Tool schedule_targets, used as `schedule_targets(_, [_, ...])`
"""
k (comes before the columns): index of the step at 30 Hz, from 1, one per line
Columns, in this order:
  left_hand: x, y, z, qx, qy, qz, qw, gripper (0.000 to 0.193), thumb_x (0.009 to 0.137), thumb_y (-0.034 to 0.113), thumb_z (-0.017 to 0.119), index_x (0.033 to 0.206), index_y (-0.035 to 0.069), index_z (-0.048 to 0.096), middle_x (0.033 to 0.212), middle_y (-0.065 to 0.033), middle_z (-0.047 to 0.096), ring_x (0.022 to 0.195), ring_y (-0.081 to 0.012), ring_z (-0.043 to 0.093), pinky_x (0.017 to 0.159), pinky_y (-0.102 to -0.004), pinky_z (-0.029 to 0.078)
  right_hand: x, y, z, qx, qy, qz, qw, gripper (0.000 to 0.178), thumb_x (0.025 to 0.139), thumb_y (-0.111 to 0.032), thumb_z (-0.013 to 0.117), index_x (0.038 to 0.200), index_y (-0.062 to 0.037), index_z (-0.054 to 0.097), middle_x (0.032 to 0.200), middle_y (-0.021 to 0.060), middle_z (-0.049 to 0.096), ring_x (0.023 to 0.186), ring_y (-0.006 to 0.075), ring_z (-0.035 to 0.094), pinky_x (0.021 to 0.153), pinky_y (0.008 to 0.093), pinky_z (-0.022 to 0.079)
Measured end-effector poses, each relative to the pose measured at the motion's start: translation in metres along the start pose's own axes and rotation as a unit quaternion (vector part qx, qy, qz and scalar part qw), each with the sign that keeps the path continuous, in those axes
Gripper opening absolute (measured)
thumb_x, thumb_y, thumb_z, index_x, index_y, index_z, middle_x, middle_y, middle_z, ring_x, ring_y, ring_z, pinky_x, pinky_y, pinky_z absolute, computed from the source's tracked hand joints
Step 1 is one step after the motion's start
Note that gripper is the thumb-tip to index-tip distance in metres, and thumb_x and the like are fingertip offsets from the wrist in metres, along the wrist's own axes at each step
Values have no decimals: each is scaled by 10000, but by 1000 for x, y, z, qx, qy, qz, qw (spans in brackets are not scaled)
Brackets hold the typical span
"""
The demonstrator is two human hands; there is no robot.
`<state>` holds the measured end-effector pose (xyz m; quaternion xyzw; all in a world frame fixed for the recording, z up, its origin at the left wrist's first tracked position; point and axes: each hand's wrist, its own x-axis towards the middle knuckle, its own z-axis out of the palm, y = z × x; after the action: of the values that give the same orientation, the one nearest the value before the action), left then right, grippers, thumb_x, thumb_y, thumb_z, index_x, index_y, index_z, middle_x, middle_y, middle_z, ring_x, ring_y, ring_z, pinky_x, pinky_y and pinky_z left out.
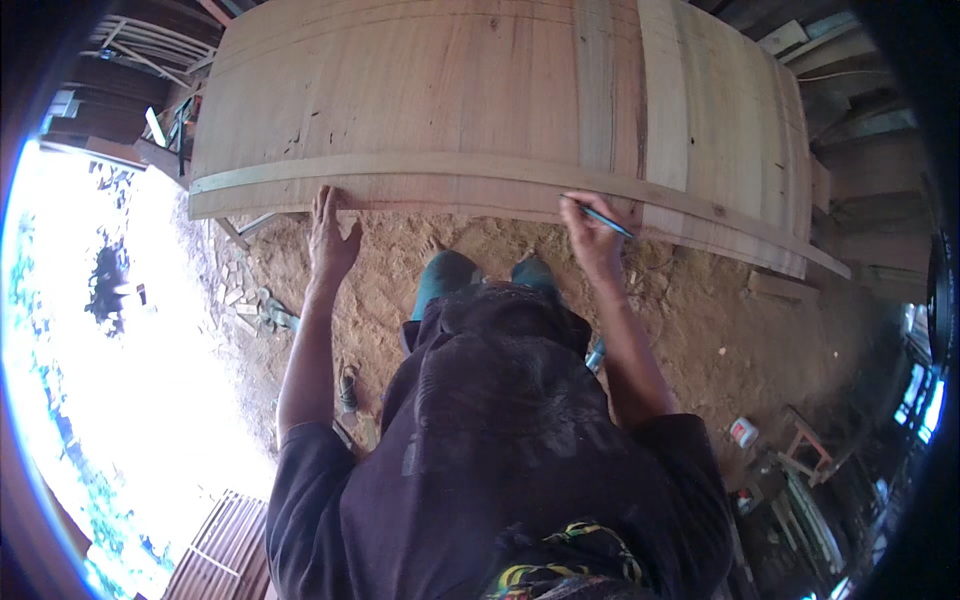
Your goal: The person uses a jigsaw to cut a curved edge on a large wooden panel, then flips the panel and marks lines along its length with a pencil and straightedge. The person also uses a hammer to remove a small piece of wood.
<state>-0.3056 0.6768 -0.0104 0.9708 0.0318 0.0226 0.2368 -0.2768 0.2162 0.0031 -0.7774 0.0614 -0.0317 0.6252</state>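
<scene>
A large panel of joined wooden boards (420, 90) spreads out in front of me. Across it, close to its near edge, lies a long, narrow wooden strip (450, 164). My left hand (330, 245) is at the panel's near edge on the left, fingers stretched forward and thumb apart, with the fingertips just below the strip. Farther right, my right hand (595, 238) pinches a slim blue pencil (607, 221). The pencil slants, its left end close to the strip's near edge; whether it touches the wood I cannot tell.
Sandy ground (390, 265) littered with wood scraps (240, 308) lies under the panel's near side. A sandal (348, 388) is by my left arm. To the right are a white container (743, 432) and a small wooden frame (806, 448). Stacked slats (218, 555) stand at lower left.
</scene>
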Motion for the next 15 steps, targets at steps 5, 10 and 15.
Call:
schedule_targets(5, [3, -4, -13, -50, -66, 4, 997, 902, 897, 110, 735, 1674, 98, 276, 1737, -176, 276, 1604, -409, 240, 1244, -489, 374, -1, -1, 82, -11, 16, -30, 999, 130, 980, -141, 780, 1017, -22, 745, 804, -38, 673, 735, 29, 586, 657, 241, 510])
schedule_targets(10, [-1, -7, -18, -57, -78, 19, 995, 938, 888, 103, 733, 1688, 110, 242, 1759, -152, 223, 1603, -413, 233, 1234, -488, 396, -4, -11, 105, -3, 35, -15, 999, 92, 977, -76, 775, 1038, -11, 752, 810, -54, 668, 712, 14, 555, 638, 207, 472])
schedule_targets(15, [6, -8, -38, -69, -131, 18, 989, 987, 872, 69, 740, 1702, 149, 212, 1773, -143, 187, 1599, -421, 241, 1206, -480, 432, -5, -13, 117, -47, 71, -38, 996, 87, 973, -58, 781, 1047, -16, 763, 837, -75, 677, 707, -4, 525, 615, 186, 424])
